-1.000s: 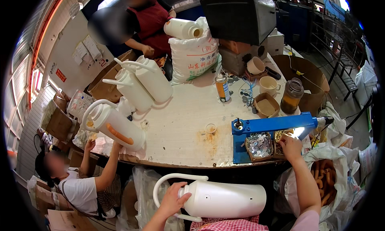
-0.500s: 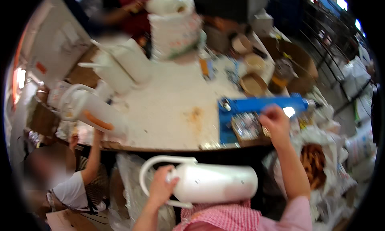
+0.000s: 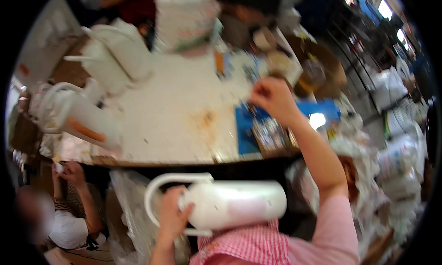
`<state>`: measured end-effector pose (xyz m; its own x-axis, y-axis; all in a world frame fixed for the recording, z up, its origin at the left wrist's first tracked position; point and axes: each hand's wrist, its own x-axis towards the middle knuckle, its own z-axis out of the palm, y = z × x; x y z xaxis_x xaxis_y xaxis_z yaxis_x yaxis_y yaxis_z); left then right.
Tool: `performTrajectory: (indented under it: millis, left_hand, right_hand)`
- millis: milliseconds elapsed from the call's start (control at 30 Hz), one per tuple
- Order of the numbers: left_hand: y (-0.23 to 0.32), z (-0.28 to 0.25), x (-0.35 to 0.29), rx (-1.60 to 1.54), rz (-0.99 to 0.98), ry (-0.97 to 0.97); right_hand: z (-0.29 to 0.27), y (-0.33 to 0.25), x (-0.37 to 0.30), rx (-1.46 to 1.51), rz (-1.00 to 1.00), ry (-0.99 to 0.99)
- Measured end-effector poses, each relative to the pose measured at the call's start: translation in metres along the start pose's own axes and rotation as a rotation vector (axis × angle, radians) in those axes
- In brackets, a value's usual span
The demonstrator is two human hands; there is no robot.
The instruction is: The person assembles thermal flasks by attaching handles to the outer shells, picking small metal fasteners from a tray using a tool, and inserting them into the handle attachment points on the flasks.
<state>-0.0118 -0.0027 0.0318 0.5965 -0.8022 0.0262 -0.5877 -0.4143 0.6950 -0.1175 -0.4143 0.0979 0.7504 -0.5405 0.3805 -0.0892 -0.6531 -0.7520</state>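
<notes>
A white plastic jug with a large loop handle (image 3: 239, 203) lies on its side across my lap, its handle end to the left. My left hand (image 3: 172, 214) is closed round the neck end of it, inside the loop. Out over the right part of the table, my right hand (image 3: 271, 99) has its fingers pinched together; whatever is between them is too small and blurred to make out. That hand is above the left end of a blue bar-shaped device (image 3: 304, 109) on a blue base. Just below it, an open box (image 3: 269, 136) contains small shiny metal pieces.
More white jugs stand at the table's far left (image 3: 110, 58), and another leans nearer (image 3: 83, 117). A white sack (image 3: 184, 25) stands at the back. Bowls (image 3: 278, 62) and a round brown bin (image 3: 334, 67) are back right. A co-worker's hands (image 3: 71, 173) are at the left edge.
My right hand has moved left and away from me, from over the metal-piece box to the blue device's left end. My left hand keeps its grip on the jug. The whole view has shifted.
</notes>
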Motion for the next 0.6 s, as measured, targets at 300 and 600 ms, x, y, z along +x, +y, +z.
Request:
performTrajectory:
  millis: [300,600]
  left_hand:
    - [0.000,0.006,0.001,0.001,-0.015,-0.043]
    - [0.006,0.005,0.009,0.009,-0.012,-0.035]
  right_hand:
    - [0.005,0.007,-0.011,0.117,0.216,-0.153]
    - [-0.013,-0.016,-0.001,0.179,0.199,-0.139]
